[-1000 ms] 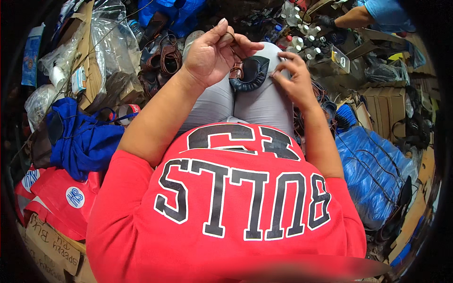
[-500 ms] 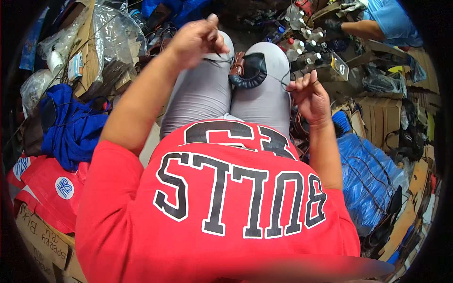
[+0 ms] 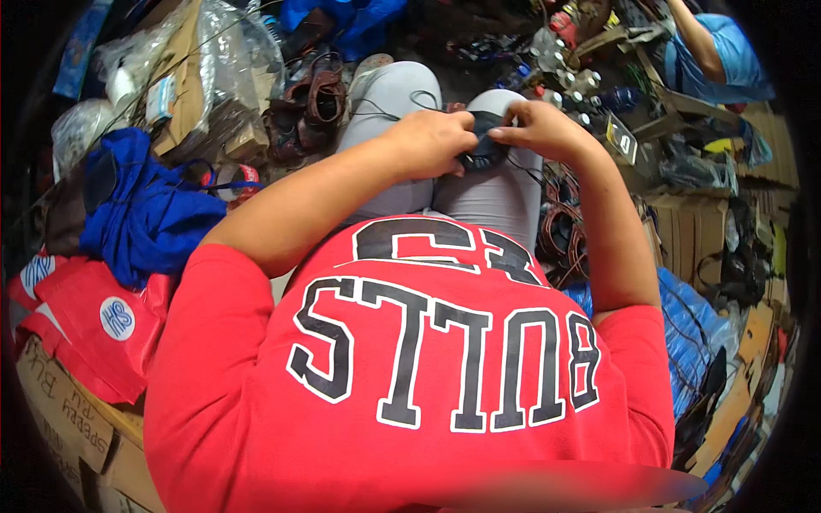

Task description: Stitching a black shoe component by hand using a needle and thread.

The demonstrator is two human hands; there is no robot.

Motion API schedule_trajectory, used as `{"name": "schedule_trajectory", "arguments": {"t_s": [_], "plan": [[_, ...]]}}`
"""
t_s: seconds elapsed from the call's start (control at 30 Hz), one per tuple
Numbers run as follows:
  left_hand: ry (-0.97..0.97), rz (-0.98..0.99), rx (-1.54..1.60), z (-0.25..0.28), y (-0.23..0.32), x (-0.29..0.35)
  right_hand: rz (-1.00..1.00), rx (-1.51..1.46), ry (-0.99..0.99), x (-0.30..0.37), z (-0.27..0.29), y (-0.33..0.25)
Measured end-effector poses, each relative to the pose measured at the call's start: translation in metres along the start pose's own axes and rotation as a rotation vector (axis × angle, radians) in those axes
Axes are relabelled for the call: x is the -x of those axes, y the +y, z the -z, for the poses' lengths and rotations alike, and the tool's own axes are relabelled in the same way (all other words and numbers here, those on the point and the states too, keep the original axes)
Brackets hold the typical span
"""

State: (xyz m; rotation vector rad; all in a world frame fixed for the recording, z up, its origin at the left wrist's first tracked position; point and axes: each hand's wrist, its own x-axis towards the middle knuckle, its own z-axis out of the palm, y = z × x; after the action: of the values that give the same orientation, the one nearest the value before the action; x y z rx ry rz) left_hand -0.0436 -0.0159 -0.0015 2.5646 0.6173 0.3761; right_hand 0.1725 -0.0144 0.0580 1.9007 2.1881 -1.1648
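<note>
A small black leather shoe upper with a gathered edge rests on my grey-trousered thighs; its brown part is mostly behind my left hand. My left hand is closed on its left side, fingers curled at the edge. From the right, my right hand pinches at its top with thumb and forefinger. Dark thread loops over my left knee, and more hangs below my right hand. Whether my fingertips also grip the thread or a needle is too small to tell.
Brown strappy shoes lie beyond my left knee. Several bottles stand past my right knee, near another person's arm. Blue cloth and a red bag are at left; blue plastic and cardboard at right.
Both hands, apart before with thread stretched out to the sides, have come inward onto the shoe upper. The other person's arm at top right has drawn upward.
</note>
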Motion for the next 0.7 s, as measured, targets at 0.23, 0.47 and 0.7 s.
{"name": "schedule_trajectory", "arguments": {"t_s": [0.23,0.47,0.7], "plan": [[-0.051,0.029,-0.14,0.014,0.015,0.001,-0.072,-0.303,0.132,0.017,-0.026,0.018],[0.284,0.165,0.234,0.099,-0.028,0.046,-0.041,-0.364,0.219,0.032,-0.022,0.036],[0.687,0.54,0.201,0.201,-0.044,0.106,-0.098,-0.406,0.302,0.033,-0.02,0.024]]}}
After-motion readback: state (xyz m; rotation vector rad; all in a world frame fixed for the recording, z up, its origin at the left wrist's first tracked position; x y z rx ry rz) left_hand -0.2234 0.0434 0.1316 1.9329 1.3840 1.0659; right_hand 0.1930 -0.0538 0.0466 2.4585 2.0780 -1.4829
